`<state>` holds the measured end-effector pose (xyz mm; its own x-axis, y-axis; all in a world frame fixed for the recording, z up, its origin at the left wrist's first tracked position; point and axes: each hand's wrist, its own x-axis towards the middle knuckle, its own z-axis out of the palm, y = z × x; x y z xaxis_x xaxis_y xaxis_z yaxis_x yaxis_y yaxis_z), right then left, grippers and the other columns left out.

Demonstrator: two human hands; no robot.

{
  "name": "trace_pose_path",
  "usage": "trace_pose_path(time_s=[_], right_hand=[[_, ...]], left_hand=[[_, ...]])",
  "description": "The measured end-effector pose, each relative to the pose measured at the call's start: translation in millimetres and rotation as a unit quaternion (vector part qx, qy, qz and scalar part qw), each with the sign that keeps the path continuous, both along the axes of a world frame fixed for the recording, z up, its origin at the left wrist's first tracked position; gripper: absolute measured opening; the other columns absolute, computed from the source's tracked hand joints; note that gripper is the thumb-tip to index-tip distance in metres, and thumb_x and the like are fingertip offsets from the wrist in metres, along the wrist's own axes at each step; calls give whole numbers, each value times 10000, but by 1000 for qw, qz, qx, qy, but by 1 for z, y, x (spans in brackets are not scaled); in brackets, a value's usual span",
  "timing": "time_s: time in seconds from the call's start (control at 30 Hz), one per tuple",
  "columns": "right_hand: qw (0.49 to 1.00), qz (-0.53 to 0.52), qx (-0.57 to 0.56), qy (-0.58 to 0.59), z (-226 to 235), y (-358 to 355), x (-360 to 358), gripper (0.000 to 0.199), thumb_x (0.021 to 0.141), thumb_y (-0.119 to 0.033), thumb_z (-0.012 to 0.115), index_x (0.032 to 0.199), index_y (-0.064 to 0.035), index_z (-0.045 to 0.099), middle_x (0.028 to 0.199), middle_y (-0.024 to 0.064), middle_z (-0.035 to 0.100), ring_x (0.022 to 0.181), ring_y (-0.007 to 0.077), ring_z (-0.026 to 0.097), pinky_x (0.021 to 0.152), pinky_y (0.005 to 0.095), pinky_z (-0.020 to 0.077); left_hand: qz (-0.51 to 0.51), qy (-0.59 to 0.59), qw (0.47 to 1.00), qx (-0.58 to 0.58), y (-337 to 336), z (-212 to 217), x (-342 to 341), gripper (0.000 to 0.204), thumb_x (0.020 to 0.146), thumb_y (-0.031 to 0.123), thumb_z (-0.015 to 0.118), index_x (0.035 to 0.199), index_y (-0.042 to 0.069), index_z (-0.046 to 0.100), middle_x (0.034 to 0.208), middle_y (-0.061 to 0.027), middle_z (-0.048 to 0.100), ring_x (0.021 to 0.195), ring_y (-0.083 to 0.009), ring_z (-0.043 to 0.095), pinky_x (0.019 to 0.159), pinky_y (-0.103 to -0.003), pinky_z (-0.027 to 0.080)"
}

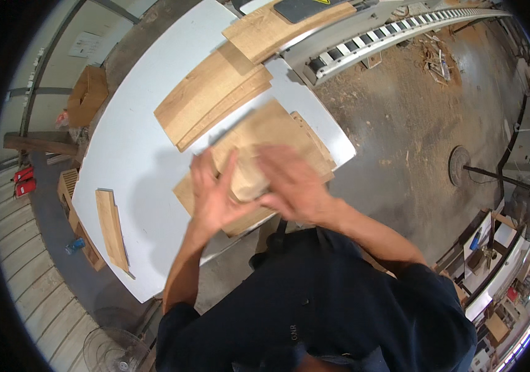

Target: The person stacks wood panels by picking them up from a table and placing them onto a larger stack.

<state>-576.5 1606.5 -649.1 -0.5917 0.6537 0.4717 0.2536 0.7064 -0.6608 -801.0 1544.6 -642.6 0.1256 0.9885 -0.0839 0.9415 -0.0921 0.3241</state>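
Note:
In the middle, a short pale wooden piece (247,175) lies or is held between my hands, over a loose pile of wooden boards (283,127). My left hand (211,193) is at its left side, fingers stretched and thumb spread toward the right. On the other side my right hand (294,184) reaches in with fingers extended, smeared by motion. Both thumbs come close together at the near edge of the piece. Whether either hand lifts it or only touches it, I cannot tell. Another board (252,220) sticks out beneath my hands.
The white table (147,186) carries longer planks (209,93) at the back and a narrow wooden strip (112,229) at the left. A roller conveyor (364,43) runs off to the far right. Sawdust covers the floor (389,111). A pedestal fan (460,165) stands at right.

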Motion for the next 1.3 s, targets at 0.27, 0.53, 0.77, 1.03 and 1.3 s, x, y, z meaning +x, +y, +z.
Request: trace_pose_path(time_s=[0.27,0.53,0.77,1.03,1.3], right_hand=[[954,26,54,-294,-59,35,-31,830,941,-700,259,1506,-104,383,1561,163,352,1483,353,236,1220,523,145],[936,-200,19,-288,-100,121,72,369,976,-346,545,1222,-76,602,1211,166,641,1106,350,619,920,435,502],[918,-340,-160,-124,-71,52,134,412,996,-301,566,1267,8,595,1115,219,670,1002,360,666,863,406,523],[938,-262,-193,-122,-50,10,110,388,975,-252,592,1272,-2,598,1150,221,664,1036,376,661,891,426,534],[998,-53,-1,-15,9,-1,34,513,869,-241,700,1293,11,556,1284,203,595,1134,369,599,964,450,492]], left_hand=[[-43,-31,998,22,-38,-40,42,1164,542,562,886,1477,69,399,1476,-366,256,1353,-534,267,1125,-655,200],[-56,-30,998,27,-35,-36,39,1173,561,666,834,1504,136,380,1487,-378,222,1351,-561,251,1109,-662,236],[35,-33,991,127,92,-45,-48,1068,700,548,820,1531,100,320,1569,-328,138,1452,-519,111,1165,-628,135],[64,18,998,-20,173,-57,-105,1174,527,520,864,1503,84,379,1468,-322,289,1383,-469,252,1160,-564,213],[37,-21,998,50,30,5,-37,1041,575,470,873,1471,146,456,1431,-293,314,1336,-464,307,1086,-586,302]])
